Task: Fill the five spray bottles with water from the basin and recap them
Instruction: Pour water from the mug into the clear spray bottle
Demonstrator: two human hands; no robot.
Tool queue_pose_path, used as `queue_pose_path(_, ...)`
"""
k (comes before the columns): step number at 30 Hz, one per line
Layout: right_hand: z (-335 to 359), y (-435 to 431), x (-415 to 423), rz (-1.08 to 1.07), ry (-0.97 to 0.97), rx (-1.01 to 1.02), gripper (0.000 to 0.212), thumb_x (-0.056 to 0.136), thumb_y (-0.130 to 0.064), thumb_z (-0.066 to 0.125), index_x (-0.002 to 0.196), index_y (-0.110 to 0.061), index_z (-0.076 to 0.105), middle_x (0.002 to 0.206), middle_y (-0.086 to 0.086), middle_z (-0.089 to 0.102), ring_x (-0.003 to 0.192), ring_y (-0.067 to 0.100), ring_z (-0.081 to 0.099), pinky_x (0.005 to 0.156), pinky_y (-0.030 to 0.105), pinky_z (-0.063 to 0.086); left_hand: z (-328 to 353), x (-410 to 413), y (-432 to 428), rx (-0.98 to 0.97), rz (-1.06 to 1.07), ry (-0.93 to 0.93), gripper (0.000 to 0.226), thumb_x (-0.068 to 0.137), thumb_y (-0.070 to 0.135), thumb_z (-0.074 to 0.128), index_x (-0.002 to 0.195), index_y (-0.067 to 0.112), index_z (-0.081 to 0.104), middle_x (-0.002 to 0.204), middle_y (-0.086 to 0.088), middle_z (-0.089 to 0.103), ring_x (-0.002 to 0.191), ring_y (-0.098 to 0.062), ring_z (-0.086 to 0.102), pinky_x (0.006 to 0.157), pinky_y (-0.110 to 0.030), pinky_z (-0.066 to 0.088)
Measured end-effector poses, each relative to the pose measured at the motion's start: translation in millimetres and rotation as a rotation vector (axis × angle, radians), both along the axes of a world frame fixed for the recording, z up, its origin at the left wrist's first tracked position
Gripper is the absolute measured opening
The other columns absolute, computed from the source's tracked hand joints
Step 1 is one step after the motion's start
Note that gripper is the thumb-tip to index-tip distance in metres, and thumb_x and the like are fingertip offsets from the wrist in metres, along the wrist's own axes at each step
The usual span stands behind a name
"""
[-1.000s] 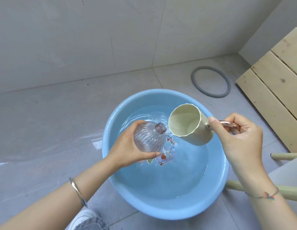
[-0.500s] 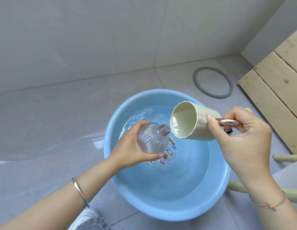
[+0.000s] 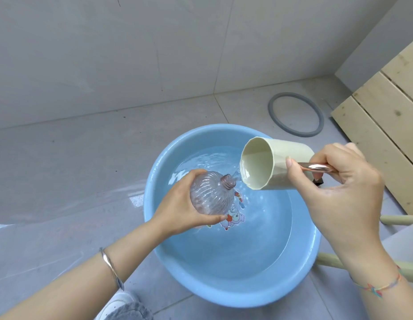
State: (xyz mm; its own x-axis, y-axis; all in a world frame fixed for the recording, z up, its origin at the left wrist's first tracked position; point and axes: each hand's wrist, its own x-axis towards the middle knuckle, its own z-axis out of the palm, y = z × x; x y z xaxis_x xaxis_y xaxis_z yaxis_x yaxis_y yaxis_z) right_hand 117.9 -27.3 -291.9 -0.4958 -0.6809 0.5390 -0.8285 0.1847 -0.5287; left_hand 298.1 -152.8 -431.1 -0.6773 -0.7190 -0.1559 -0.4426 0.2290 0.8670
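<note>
Pouring is the step in hand, as I read it. The person tips a cream cup (image 3: 258, 162) over the blue basin (image 3: 224, 294) so that its lip hangs just above and beside the open neck (image 3: 228, 181) of a clear ribbed spray bottle (image 3: 210, 197). A thin thread of water seems to run from lip to neck, but it is faint and I cannot say how much lands inside. The bottle is uncapped and looks nearly empty. It is held in the air above the water on the basin's left side, tilted so the neck points up toward the cup. No cap and no other bottles are in view, so I judge the task far from finished.

The left hand (image 3: 177, 213) is wrapped round the bottle's round body from behind, fingers over the far side and thumb along the near side. The right hand (image 3: 339, 192) is clenched on the cup's shiny metal handle (image 3: 316, 167). One fingertip is stretched forward against the cup's wall, and the wrist is rolled so the cup lies almost on its side.

What comes next calls for a slow, steady tilt with the lip kept lined up on that narrow opening, which is far smaller than the cup's mouth. Any spill should fall back into the basin. Once full, the bottle needs its cap, which must be fetched from somewhere out of sight.
</note>
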Motion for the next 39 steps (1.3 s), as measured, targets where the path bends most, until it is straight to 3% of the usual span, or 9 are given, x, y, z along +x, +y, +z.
queue_pose_path(13,2.8,-2.2,2.9,0.011,0.186,0.000,0.035,0.080,-0.017,0.070,0.057,-0.007,0.045,0.057,-0.002,0.039,0.064,0.022,0.031,0.069,0.029,0.028,1.1,-0.9,1.2,0.008,0.004,0.014,0.092,0.045,0.068,0.084,0.125,0.047,0.043,0.122,0.028,0.056,0.116,0.004,0.053,0.100,-0.028,0.045)
queue_pose_path(27,1.6,-8.4,9.2,0.118,0.339,-0.015,0.033,0.080,-0.015,0.069,0.057,-0.009,0.046,0.063,-0.009,0.026,0.070,0.010,0.020,0.073,0.026,0.020,2.0,-2.6,2.7,0.011,0.014,0.018,0.094,0.044,0.070,0.083,0.125,0.047,0.043,0.124,0.025,0.056,0.117,0.000,0.054,0.100,-0.034,0.047)
queue_pose_path(39,-6.0,-9.8,9.3,0.205,0.480,-0.030,0.032,0.083,-0.012,0.067,0.056,-0.006,0.051,0.055,0.000,0.043,0.066,0.020,0.031,0.078,0.027,0.024,4.8,-3.2,4.7,0.007,0.023,0.043,0.092,0.046,0.065,0.086,0.125,0.045,0.044,0.122,0.024,0.058,0.115,-0.001,0.056,0.098,-0.035,0.048)
